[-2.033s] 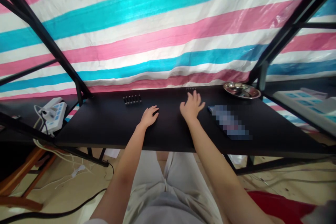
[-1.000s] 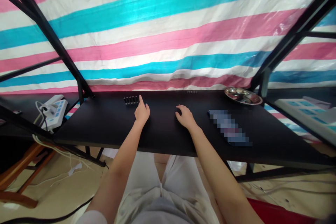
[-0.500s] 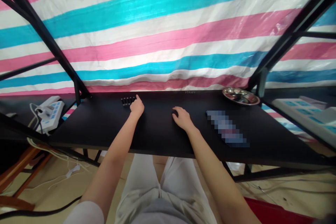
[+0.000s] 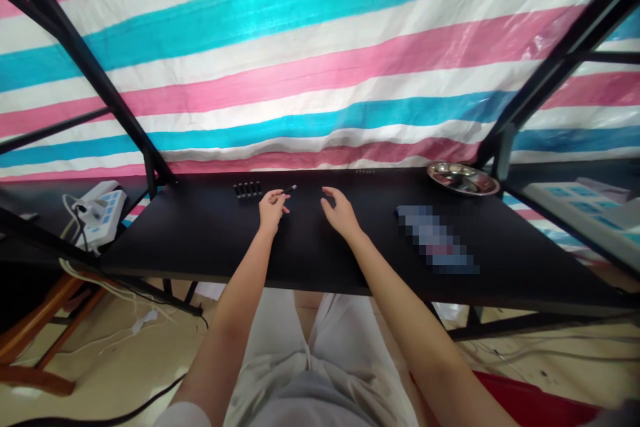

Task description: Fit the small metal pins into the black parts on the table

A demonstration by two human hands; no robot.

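Observation:
My left hand (image 4: 273, 210) pinches a small, slim black stick-like piece with a pale tip (image 4: 290, 189) between thumb and fingers, its tip pointing right. Just left of that hand, several small black cylinders with silvery ends (image 4: 247, 189) stand in a row on the black table (image 4: 210, 240). To the right, my right hand (image 4: 342, 209) is held over the table with thumb and fingers apart and nothing visible in it. A row of tiny pale pieces (image 4: 365, 172) lies near the table's back edge.
A round steel divided plate (image 4: 463, 179) sits at the back right. In front of it lies a long pixelated item (image 4: 437, 240). White power strips (image 4: 103, 220) with cables are at the left, another white box (image 4: 575, 207) at the right. Black frame posts flank the table; striped sheeting hangs behind.
My left hand has come away from the row of cylinders, slightly right, with the small black piece in it. My right hand has opened and shifted slightly; the dark thing at its fingertips no longer shows.

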